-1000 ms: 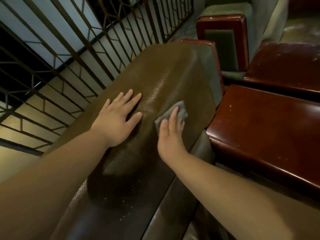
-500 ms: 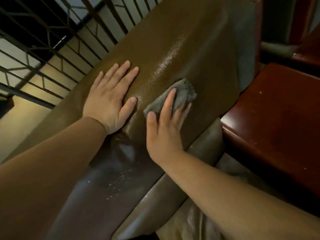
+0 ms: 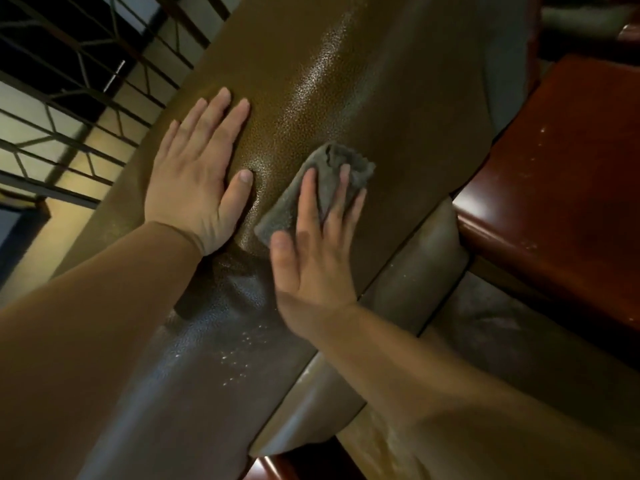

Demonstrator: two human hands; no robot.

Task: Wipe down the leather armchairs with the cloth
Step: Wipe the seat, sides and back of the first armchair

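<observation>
The top of a brown leather armchair back (image 3: 363,81) runs from lower left to upper right through the head view. A small grey cloth (image 3: 332,168) lies folded on the leather near the middle. My right hand (image 3: 315,251) presses flat on the cloth with straight fingers, and part of the cloth sticks out beyond the fingertips. My left hand (image 3: 197,174) rests flat on the leather just left of the cloth, fingers spread. Pale specks dot the darker leather (image 3: 235,358) below my hands.
A glossy red-brown wooden armrest (image 3: 561,174) lies close on the right. The seat cushion (image 3: 491,327) sits below it. A metal window grille (image 3: 69,109) stands behind the chair on the left.
The view has come closer to the chair back. My right hand and the cloth have stayed on the same patch of leather beside my left hand, which has not shifted.
</observation>
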